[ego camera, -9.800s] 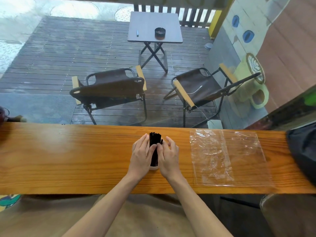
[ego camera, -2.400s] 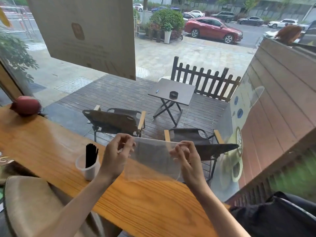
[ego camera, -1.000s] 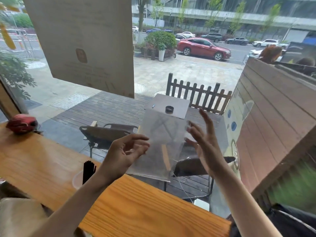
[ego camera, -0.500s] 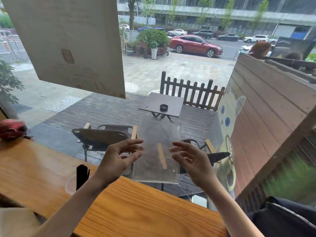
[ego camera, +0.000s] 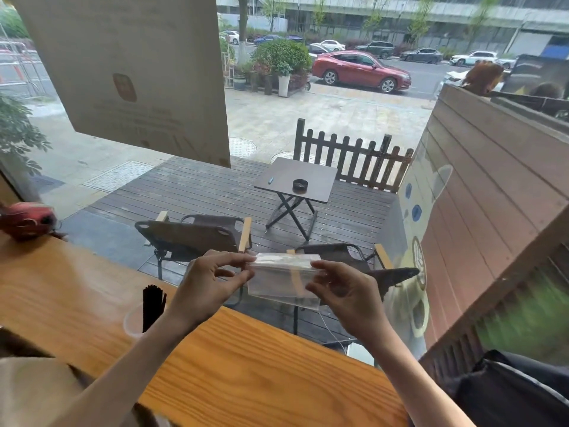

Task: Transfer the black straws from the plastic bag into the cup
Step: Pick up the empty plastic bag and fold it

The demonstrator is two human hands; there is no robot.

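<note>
Wood counter (ego camera: 277, 365) carries the cup (ego camera: 133, 322) w/ black straws (ego camera: 153, 306) upright inside, so transfer looks done. Above the counter, left hand (ego camera: 204, 291) and right hand (ego camera: 349, 295) pinch the empty plastic bag (ego camera: 281, 283), folded over. Best to crease evenly, keeping clear of the cup.

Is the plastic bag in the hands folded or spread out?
Folded. The plastic bag is doubled over into a short band, pinched between the left hand and the right hand, with nothing visible inside.
</note>
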